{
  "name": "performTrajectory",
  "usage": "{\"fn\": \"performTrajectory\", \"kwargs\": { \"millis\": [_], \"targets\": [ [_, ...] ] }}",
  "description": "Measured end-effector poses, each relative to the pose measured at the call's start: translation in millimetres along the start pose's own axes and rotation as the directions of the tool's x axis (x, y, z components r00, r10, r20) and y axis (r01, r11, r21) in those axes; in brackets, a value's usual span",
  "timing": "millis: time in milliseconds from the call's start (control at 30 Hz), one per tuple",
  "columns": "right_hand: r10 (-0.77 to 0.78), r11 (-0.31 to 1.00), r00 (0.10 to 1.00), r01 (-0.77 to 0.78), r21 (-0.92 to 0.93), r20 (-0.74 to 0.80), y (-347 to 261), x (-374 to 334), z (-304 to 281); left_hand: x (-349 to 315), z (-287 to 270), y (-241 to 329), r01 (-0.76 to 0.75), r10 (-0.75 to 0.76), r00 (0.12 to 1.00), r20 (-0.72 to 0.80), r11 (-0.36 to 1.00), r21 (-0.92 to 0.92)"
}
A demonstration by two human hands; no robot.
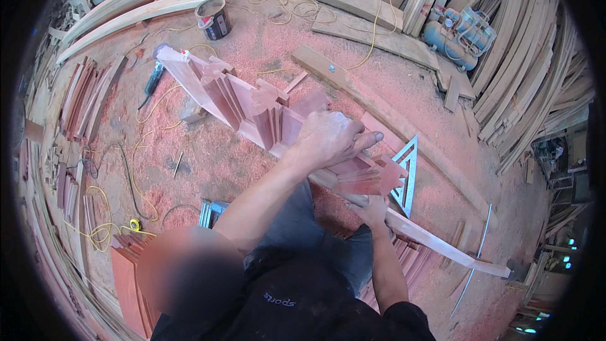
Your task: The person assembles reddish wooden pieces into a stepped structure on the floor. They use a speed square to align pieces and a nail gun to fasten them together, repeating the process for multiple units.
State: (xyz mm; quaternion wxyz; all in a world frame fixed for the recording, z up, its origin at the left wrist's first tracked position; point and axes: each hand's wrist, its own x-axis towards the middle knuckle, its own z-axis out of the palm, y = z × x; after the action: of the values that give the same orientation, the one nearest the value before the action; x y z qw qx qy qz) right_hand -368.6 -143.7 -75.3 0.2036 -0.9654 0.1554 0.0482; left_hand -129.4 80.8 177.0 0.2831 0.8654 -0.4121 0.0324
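A long, slightly curved pinkish wooden beam (429, 235) runs from upper left to lower right across my lap, with several reddish moulded wooden blocks (268, 117) set along it. My left hand (331, 139) is closed over the top of the row, its thumb stretched out to the right; what lies under the palm is hidden. Lower down, my right hand (371, 209) wraps the beam just below the endmost notched block (379, 177). Beside that block stands a pale metal triangle square (409, 180), apart from both hands.
Pink sawdust covers the floor. A long plank (379, 104) lies beyond the beam. To the left are a blue power tool (153, 79), a yellow tape measure (134, 224) and loose cords. A bucket (213, 20), an air compressor (457, 38) and stacked timber stand farther off.
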Motion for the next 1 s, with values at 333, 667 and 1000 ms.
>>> {"fn": "performTrajectory", "kwargs": {
  "millis": [333, 667, 1000],
  "targets": [
    [0.328, 0.664, 0.931, -0.109, 0.74, -0.158, -31, -28, -54, -11, -8, 6, -0.045, 0.043, 0.998, -0.043, 0.998, -0.048],
    [-0.089, 0.983, 0.603, 0.181, 0.027, -0.793, -175, -54, -152, -28, -20, 10, -0.127, 0.118, 0.987, -0.11, 0.989, -0.078],
    [-0.279, 0.875, 0.96, 0.245, -0.417, -0.022, -234, 13, -253, -26, -23, 9, -0.104, 0.101, 0.994, -0.036, 0.99, -0.099]
  ]
}}
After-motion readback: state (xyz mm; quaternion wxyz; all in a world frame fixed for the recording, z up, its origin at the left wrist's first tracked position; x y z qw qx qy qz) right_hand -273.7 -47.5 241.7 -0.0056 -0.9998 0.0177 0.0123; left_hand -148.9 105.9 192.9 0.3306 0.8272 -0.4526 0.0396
